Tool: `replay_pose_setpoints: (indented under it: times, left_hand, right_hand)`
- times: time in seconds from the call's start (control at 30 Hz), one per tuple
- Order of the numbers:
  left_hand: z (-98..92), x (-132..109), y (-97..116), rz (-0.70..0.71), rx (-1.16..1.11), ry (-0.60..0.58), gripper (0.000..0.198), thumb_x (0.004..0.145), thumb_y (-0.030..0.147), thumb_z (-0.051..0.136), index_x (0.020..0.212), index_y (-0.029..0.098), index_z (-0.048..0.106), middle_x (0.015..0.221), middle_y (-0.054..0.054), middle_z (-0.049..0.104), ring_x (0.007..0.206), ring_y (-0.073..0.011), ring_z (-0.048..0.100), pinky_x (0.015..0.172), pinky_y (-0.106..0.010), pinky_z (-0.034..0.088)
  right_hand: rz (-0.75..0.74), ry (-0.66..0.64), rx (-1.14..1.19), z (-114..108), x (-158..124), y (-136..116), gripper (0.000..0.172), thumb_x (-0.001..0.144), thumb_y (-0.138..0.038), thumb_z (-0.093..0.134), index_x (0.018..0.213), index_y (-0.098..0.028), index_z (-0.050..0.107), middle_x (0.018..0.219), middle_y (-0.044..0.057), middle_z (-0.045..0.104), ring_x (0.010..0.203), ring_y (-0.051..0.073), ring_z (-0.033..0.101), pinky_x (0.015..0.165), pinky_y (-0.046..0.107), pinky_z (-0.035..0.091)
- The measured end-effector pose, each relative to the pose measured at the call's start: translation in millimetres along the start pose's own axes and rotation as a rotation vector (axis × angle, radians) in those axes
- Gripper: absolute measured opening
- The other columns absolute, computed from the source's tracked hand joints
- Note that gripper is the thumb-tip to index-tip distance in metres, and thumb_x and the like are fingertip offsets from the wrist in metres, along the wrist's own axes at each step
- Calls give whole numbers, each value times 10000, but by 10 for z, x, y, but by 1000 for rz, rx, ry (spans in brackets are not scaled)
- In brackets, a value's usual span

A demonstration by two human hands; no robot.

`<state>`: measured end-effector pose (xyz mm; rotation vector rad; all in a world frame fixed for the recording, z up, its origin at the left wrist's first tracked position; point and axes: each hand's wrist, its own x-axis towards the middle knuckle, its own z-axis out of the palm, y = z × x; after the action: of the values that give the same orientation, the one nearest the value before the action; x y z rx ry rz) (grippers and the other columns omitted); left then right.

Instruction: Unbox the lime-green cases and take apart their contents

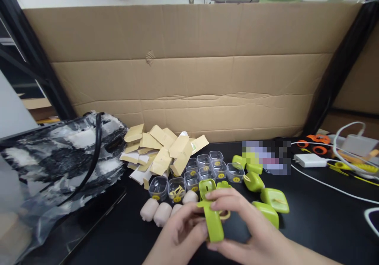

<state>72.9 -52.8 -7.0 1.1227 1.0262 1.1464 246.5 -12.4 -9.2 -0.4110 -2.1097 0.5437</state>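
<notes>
My left hand [187, 231] and my right hand [247, 227] both grip a green plastic case [215, 224] with its lid tipped up. The left fingers press its left side; the right thumb and fingers hold its lower end and upper edge. A pale yellow ring-shaped piece [225, 215] shows beside the case, partly behind the right fingers. Just past the case are small clear square tubs [193, 181] with yellow round labels; one tub [177, 190] contains cream-coloured small parts. Pinkish-beige rounded pieces [162, 214] lie near my left hand. To the right sit several green lidded pieces [274, 200].
Folded brown cardboard boxes [162, 160] are heaped behind the tubs. A black-and-white bag [68, 154] stands at left. On the right are a white charger [310, 160], white cables and orange-handled scissors [319, 149]. A cardboard panel [189, 75] closes the table's back.
</notes>
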Motion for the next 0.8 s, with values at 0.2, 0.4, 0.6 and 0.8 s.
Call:
replay_pose_setpoints:
  times: [0.2, 0.4, 0.6, 0.8]
  left_hand:
    - [-105, 301, -21, -1, -126, -66, 298, 633, 425, 798, 802, 192, 722, 730, -5, 695, 670, -114, 586, 666, -187, 439]
    - [-122, 235, -23, 20, -75, -23, 336, 565, 458, 827, 782, 219, 735, 724, -4, 699, 721, -146, 606, 697, -213, 468]
    - [-147, 165, -83, -45, -56, -68, 367, 597, 486, 798, 838, 218, 729, 736, -18, 697, 706, -172, 609, 704, -272, 481]
    - [-119, 144, -102, -82, -53, -22, 366, 578, 484, 808, 806, 214, 713, 727, 0, 676, 706, -164, 598, 747, -281, 469]
  right_hand:
    - [111, 9, 22, -128, 63, 73, 373, 800, -130, 633, 1144, -205, 510, 1030, 62, 611, 905, 149, 614, 798, 266, 533]
    - [274, -71, 78, -92, 65, 77, 67, 853, -220, 606, 825, -165, 632, 704, 5, 641, 619, 110, 589, 604, 220, 520]
    - [268, -54, 85, -8, 57, 12, 89, 845, -173, 557, 776, -159, 611, 621, -2, 634, 541, 98, 585, 541, 194, 503]
    - [310, -27, 64, 66, 58, -4, 88, 821, -152, 539, 749, -149, 590, 593, -3, 609, 517, 93, 571, 521, 178, 485]
